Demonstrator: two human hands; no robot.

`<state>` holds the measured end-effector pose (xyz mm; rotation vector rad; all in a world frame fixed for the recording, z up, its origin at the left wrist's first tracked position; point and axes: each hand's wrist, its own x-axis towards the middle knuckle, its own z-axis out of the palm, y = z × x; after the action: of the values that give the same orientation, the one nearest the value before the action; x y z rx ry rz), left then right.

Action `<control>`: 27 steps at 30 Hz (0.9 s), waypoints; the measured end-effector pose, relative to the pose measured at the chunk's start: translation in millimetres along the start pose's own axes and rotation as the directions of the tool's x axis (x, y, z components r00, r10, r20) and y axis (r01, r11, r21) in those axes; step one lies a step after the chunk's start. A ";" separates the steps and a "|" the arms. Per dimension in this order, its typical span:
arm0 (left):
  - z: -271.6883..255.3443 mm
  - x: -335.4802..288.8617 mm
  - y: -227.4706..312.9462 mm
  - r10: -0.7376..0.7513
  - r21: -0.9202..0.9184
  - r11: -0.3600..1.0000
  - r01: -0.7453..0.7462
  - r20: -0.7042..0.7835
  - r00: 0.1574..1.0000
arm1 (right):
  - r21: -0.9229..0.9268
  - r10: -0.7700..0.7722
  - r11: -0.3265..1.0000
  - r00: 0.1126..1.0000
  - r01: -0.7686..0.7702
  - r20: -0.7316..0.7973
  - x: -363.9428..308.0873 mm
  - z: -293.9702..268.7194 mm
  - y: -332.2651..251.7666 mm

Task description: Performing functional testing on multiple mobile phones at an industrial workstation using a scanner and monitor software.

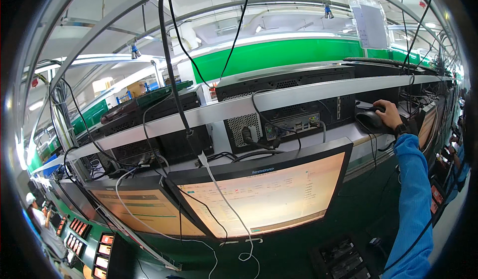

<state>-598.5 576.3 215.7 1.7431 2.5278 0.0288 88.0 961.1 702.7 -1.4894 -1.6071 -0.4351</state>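
My right hand, in a blue sleeve with a dark band at the wrist, reaches up to the shelf on the right. Its fingers curl over a black computer mouse. Below and to the left of that hand, a lit monitor shows a pale window with rows of text and a small arrow. A second monitor glows orange to its left, partly covered by the first one's edge. My left hand is out of the picture.
Black computer cases stand on the shelf behind a metal rail. Black and white cables hang before the screens. A black slotted rack sits at lower right. Another person is at far left, near trays of orange-lit devices.
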 end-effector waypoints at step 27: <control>55.8 3.9 -19.5 0.053 -0.098 0.992 -0.084 -0.283 0.958 | 0.013 -0.053 0.998 0.998 0.053 -0.028 0.2 3.0 12.7</control>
<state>-614.2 571.6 158.7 1.9020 2.5898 0.4405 98.7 966.3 697.5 -1.4267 -1.6274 -0.4714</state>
